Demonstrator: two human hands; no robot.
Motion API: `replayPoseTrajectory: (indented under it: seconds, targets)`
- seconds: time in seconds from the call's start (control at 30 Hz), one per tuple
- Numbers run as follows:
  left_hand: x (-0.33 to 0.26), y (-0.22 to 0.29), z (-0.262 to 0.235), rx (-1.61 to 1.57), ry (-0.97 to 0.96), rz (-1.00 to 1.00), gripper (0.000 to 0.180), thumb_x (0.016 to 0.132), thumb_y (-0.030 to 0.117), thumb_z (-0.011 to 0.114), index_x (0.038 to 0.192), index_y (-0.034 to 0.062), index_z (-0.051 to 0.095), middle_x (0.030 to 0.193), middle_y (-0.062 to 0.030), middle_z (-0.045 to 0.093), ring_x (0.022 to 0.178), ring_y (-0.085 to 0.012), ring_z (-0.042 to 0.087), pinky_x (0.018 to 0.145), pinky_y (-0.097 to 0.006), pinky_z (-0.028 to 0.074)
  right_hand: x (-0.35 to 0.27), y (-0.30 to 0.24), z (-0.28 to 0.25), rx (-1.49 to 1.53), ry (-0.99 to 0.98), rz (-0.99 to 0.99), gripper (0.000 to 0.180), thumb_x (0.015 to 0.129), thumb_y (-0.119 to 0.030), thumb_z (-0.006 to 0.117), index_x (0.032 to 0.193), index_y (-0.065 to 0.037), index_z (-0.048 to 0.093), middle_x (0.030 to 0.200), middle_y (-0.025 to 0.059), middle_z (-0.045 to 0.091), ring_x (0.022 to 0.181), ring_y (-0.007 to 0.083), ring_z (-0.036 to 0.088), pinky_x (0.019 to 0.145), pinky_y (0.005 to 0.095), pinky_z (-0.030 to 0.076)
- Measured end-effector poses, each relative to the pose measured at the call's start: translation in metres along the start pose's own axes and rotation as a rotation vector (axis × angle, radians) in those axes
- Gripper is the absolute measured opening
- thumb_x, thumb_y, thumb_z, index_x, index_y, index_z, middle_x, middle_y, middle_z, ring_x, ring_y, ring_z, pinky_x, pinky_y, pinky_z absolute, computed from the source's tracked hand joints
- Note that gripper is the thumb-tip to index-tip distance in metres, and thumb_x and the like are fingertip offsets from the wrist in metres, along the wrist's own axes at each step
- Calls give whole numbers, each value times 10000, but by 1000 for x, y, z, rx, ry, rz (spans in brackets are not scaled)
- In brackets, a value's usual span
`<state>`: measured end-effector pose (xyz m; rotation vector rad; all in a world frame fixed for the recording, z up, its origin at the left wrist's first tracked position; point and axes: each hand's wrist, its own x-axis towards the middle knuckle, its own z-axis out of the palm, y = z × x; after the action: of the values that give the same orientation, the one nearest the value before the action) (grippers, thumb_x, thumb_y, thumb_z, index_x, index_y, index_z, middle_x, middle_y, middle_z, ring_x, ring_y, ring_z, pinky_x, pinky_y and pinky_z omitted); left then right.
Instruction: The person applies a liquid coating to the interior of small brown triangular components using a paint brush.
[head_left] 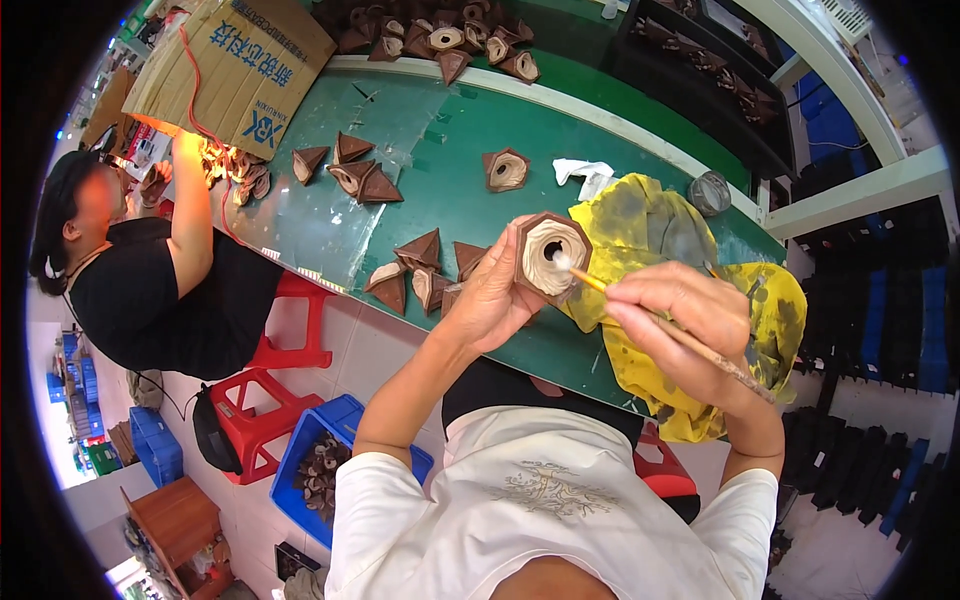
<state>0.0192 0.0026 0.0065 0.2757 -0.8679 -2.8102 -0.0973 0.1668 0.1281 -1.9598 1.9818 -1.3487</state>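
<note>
My left hand (490,300) holds a brown hexagonal cone piece (550,255) with a pale inside, tilted so its opening faces me. My right hand (680,315) grips a thin brush (690,335) whose tip sits in the opening of that piece. Both hands hover over the front edge of the green table (450,170). Just left of my left hand lie several more brown cone pieces (415,270) on the table.
A stained yellow cloth (650,230) lies under my right hand, with a small grey jar (709,192) and a white rag (585,175) behind it. More cone pieces (350,172) lie across the table. A person in black (170,290) sits at the left by a cardboard box (240,65). Red stools (275,400) and a blue crate (320,470) stand below.
</note>
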Motion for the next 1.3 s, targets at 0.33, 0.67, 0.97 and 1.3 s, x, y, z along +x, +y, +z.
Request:
replayPoseTrajectory:
  seconds: [0.33,0.67,0.97,1.3]
  targets:
    - [-1,1,1,45,-71,-2,479,1034,487,384,1352,131,431,1267,-47,567,1103,-161,613,829,-340,570,9,-3,13,50,1,7,159,770,34,754,915,52,691,824,153,697,723,275,707,617,332,555]
    - [-3,2,-1,41,-84,-47,494,1030,506,380,1348,131,432,1270,-33,564,1084,-150,608,823,-329,560,13,-3,11,75,25,63,136,792,37,734,921,43,692,821,160,700,728,262,711,623,330,552]
    - [-2,0,-11,59,-67,-66,505,1031,519,366,1362,143,433,1285,-26,563,1106,-154,594,817,-336,554,-3,-7,2,79,-82,61,165,752,25,769,900,35,697,805,140,695,695,251,705,582,310,549]
    - [0,-1,-5,16,-96,-132,494,1030,533,369,1322,143,453,1225,-14,577,1042,-138,597,758,-323,533,-2,-10,3,141,-51,156,131,766,49,752,884,27,701,828,141,708,754,253,712,657,310,546]
